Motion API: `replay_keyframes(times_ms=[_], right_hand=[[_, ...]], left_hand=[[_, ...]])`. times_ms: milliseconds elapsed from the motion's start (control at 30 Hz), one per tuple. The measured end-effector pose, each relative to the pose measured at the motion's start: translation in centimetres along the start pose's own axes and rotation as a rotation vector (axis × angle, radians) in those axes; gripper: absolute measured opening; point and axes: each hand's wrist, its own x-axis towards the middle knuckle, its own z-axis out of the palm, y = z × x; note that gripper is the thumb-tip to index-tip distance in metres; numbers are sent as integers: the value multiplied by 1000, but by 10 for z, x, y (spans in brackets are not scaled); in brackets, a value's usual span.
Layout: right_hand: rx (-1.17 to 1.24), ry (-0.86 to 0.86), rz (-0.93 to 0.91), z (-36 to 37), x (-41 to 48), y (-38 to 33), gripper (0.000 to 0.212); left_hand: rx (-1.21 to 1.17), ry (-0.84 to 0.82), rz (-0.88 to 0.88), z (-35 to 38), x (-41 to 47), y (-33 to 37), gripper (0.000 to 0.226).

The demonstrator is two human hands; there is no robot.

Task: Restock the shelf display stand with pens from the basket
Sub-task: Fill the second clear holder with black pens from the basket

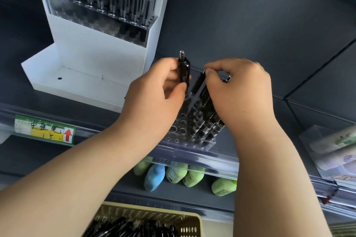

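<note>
The basket [194, 219] of loose pens [123, 226] sits below the clear display stand [189, 145]. Above the stand, the left hand [152, 92] grips an upright pen [184, 69]. The right hand [240, 92] seemingly pinches the top of a slotted pen [197, 83].

The left hand [154, 92] grips a pen [184, 69] upright. The right hand [238, 92] pinches the top of a second pen [197, 83], which slants in the clear stand [192, 144]. Near, a basket [146, 212] holds more pens [123, 227]. A white rack [92, 48] stands far left.
</note>
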Motion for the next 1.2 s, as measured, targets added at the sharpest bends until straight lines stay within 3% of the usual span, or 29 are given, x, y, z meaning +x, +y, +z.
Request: replay_keyframes(times_ms=[267,467,667,1200], right_hand=[[62,34,9,-6,-1,-2,20],[78,34,10,-8,-3,1,20],[97,24,-5,-7,-1,5,21],[37,-12,-56,-2,-2,11,21]], left_hand=[[105,-14,37,13,2,-8,27],[36,-86,-24,27,-1,-18,26],[83,-50,-21,31,0,-19,20],[386,-100,-27,26,5,-15,15]])
